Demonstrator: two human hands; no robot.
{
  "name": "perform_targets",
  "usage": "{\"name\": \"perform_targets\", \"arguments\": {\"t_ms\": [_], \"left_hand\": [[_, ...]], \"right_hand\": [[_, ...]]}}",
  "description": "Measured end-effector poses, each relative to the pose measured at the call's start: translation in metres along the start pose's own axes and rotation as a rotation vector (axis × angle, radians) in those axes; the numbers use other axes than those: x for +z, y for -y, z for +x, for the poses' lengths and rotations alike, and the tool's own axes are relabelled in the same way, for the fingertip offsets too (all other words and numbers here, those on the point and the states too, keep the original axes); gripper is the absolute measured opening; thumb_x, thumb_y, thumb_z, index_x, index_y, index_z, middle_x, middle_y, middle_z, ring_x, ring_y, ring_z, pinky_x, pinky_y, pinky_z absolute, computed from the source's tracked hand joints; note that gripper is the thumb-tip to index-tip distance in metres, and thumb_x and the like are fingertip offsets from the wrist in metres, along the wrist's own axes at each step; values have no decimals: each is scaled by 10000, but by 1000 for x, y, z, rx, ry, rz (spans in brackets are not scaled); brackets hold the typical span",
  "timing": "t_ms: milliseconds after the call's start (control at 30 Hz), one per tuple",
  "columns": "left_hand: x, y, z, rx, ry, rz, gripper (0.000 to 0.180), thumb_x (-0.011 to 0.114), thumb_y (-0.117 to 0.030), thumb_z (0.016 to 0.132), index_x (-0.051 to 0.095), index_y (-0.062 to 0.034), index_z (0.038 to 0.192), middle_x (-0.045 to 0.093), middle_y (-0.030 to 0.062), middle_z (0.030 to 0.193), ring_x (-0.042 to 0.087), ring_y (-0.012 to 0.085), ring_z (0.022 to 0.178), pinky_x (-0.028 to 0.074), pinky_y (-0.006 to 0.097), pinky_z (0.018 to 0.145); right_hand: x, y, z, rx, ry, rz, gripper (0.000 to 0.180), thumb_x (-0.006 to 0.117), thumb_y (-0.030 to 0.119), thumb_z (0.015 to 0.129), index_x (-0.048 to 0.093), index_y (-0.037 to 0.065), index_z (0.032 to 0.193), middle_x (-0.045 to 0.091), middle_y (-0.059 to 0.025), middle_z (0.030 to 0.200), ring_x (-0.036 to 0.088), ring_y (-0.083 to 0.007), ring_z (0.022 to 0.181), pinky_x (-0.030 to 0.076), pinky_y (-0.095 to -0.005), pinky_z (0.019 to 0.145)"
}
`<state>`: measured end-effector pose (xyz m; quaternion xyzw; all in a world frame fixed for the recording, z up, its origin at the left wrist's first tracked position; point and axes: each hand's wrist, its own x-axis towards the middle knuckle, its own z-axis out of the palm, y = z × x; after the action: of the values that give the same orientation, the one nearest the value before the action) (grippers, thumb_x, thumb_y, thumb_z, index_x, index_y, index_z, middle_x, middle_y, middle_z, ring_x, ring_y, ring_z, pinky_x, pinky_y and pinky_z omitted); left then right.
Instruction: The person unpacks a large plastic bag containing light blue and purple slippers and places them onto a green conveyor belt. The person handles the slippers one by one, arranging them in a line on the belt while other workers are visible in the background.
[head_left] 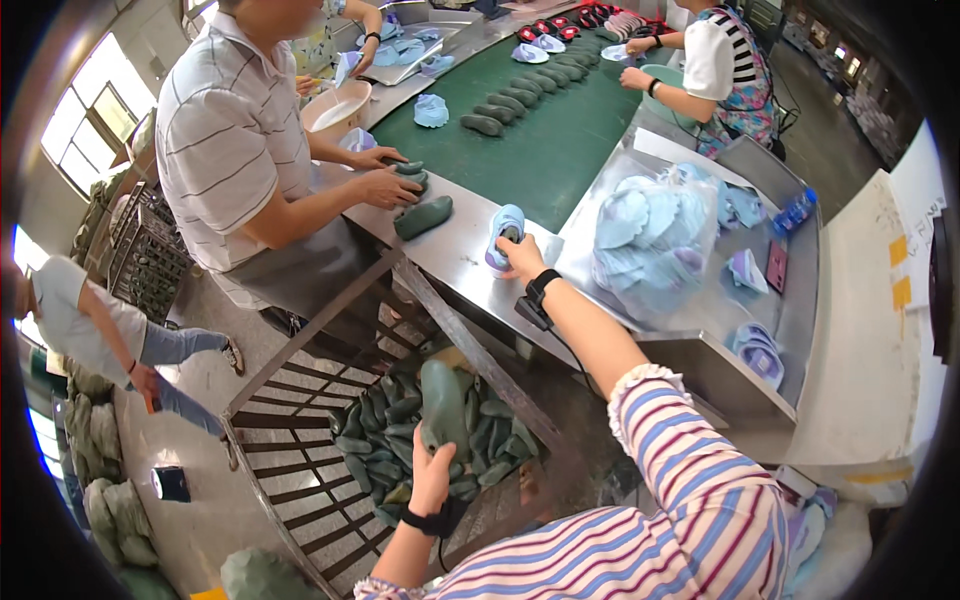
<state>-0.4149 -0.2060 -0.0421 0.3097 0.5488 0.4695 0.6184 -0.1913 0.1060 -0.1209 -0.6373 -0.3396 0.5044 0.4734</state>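
My left hand point(433, 480) is closed around one end of a green shoe last point(443, 395), held up over a slatted metal cage point(290, 425). Many more dark green lasts point(375, 425) lie heaped in that cage. At the metal edge of the worktable, my right hand point(524, 260) grips a light blue and purple shoe upper point(504, 225) with a dark form showing in its opening. To the left of it, another green last point(424, 217) lies on the metal edge. Beside that, a co-worker's hands point(385, 185) hold green lasts.
A green conveyor belt point(420, 140) carries a row of dark lasts point(520, 97) away from me. Right of it, a metal tray point(690, 345) holds a clear bag of blue uppers point(650, 235), a blue bottle point(795, 212) and a phone point(776, 265). Co-workers stand left and far right; someone walks at far left.
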Motion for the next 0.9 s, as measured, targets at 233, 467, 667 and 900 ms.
{"name": "perform_targets", "arguments": {"t_ms": [233,467,667,900], "left_hand": [[-7,8,15,-16,2,4,585,486,43,763,290,7,1313,459,113,1218,451,201,1110,334,295,958],[25,-12,54,174,67,298,622,530,-34,761,265,8,1323,457,129,1208,460,201,1088,355,295,932],[48,4,99,254,161,376,589,544,-32,770,304,1,1306,490,117,1148,485,188,1024,386,290,883],[85,3,252,518,-293,645,652,650,-182,730,347,34,1265,483,250,1190,475,383,1086,368,406,931]], "right_hand": [[13,-80,66,-126,192,-299,629,604,28,697,367,-97,1266,589,-179,959,614,-229,761,523,-325,608],[-53,-23,-90,206,586,269,449,552,89,826,409,-24,1236,581,-129,1017,605,-193,858,514,-305,693],[-168,-51,-274,411,730,210,375,551,188,880,462,17,1202,604,-108,1018,604,-191,892,499,-304,727],[-258,-108,-399,531,293,225,361,571,188,860,473,21,1164,584,-123,1036,595,-210,907,485,-309,741]]}}
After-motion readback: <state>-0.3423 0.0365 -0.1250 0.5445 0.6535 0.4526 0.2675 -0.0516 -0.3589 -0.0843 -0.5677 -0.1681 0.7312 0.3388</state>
